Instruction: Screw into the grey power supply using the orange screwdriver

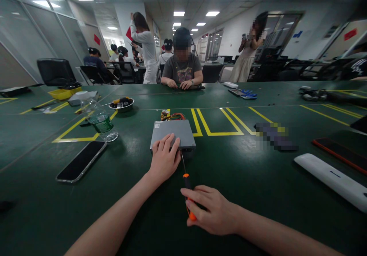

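Observation:
A grey metal power supply unit [183,130] lies on the green table in front of me, with a bundle of coloured cables [176,115] at its far side. My left hand [164,158] rests over its near left part, fingers on the top and thumb by the front face, holding it. In my right hand [210,210] is a screwdriver [187,181] with a black and orange handle. Its shaft points away from me, and the tip meets the unit's near face beside my left thumb. The exact contact point is hidden.
Left of the unit are a phone [82,161], a plastic water bottle [101,122] and a metal bowl of tools [122,104]. A white elongated device [331,175] and an orange-edged phone [341,153] lie at right. Across the table sits a person [182,67].

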### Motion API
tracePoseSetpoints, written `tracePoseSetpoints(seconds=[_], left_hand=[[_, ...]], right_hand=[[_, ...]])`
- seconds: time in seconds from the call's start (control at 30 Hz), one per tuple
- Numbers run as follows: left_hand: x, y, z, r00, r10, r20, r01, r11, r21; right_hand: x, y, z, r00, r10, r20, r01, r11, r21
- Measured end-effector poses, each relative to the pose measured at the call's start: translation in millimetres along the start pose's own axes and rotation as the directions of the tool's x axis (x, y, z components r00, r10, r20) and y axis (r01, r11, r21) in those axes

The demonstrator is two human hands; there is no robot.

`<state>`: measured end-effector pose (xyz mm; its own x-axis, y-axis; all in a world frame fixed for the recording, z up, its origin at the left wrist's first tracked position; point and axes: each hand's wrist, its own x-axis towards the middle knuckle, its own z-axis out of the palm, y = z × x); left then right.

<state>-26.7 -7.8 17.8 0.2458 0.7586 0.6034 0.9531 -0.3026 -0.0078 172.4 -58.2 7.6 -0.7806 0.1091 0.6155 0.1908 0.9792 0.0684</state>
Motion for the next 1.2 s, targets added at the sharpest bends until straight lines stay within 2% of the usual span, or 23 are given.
tracePoseSetpoints(seconds=[0.13, 0.23, 0.4, 0.5, 0.6, 0.7, 0.9, 1.1, 1.2], left_hand=[[-0.2, -0.4, -0.5, 1.000, 0.003, 0.003, -0.003, 1.000, 0.003], [-0.2, -0.5, -0.8, 1.000, 0.009, 0.005, -0.009, 1.000, 0.004], [-0.2, 0.0, 0.0, 1.000, 0.005, 0.002, -0.005, 1.000, -0.005], [-0.2, 0.5, 0.5, 1.000, 0.004, -0.004, -0.004, 1.000, -0.010], [-0.1, 0.6, 0.4, 1.000, 0.000, -0.001, 0.000, 1.000, -0.007], [-0.1, 0.1, 0.3, 1.000, 0.000, 0.003, 0.000, 1.000, -0.003], [-0.4, -0.7, 0.5, 1.000, 0.010, 0.000, -0.010, 1.000, -0.007], [0.2, 0.1, -1.0, 1.000, 0.008, -0.006, -0.008, 1.000, -0.019], [0.4, 0.2, -1.3, 1.000, 0.006, -0.009, -0.006, 1.000, -0.026]], right_hand=[[3.7, -0.6, -2.9, 0.998, 0.040, 0.051, -0.044, 0.996, 0.076], [5.2, 0.2, -3.2, 0.996, 0.019, 0.091, -0.024, 0.998, 0.052], [-0.6, 2.3, 2.2, 1.000, 0.009, -0.022, -0.009, 1.000, -0.002], [-2.9, 2.3, 2.2, 0.998, 0.033, -0.057, -0.031, 0.999, 0.025], [-1.1, 1.2, -1.3, 0.999, 0.037, 0.017, -0.038, 0.997, 0.064], [1.7, 0.7, -3.6, 0.996, 0.012, 0.093, -0.014, 1.000, 0.026], [0.6, 1.9, -0.2, 1.000, -0.008, 0.018, 0.007, 1.000, 0.030], [2.1, -0.8, -3.0, 0.978, 0.028, 0.206, -0.039, 0.998, 0.048], [1.7, -0.5, -1.6, 0.988, 0.010, 0.156, -0.014, 1.000, 0.024]])
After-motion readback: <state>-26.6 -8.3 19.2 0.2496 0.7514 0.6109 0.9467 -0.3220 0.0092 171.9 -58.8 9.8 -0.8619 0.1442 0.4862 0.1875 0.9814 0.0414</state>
